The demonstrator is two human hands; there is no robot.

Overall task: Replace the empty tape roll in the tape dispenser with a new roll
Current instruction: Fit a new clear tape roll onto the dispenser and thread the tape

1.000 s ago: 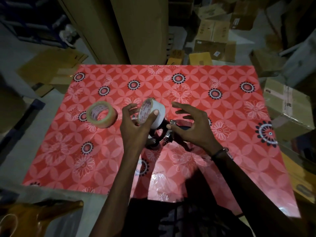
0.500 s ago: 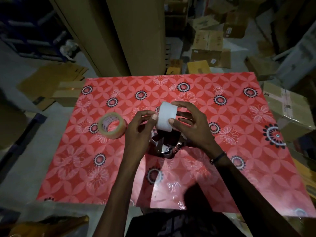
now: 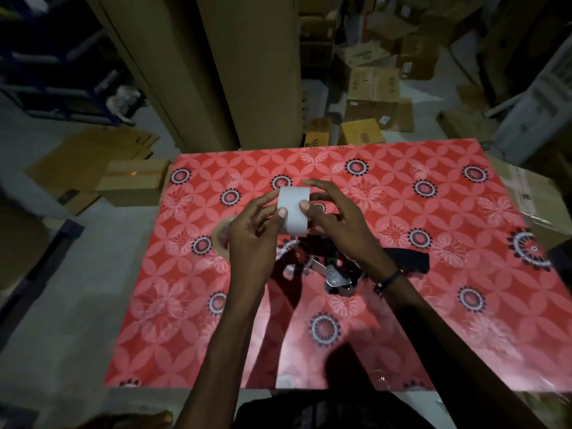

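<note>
Hands, two: left hand (image 3: 252, 239) and right hand (image 3: 340, 224) grip one white roll (image 3: 293, 211).

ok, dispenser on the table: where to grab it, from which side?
Take the dispenser by its black handle, coming from the right. The handle lies flat on the table, pointing right, clear of both hands. The metal head sits under the right hand and the white roll.

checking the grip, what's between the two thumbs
Head view: the white tape roll, pinched edge-on between left hand and right hand.
</note>
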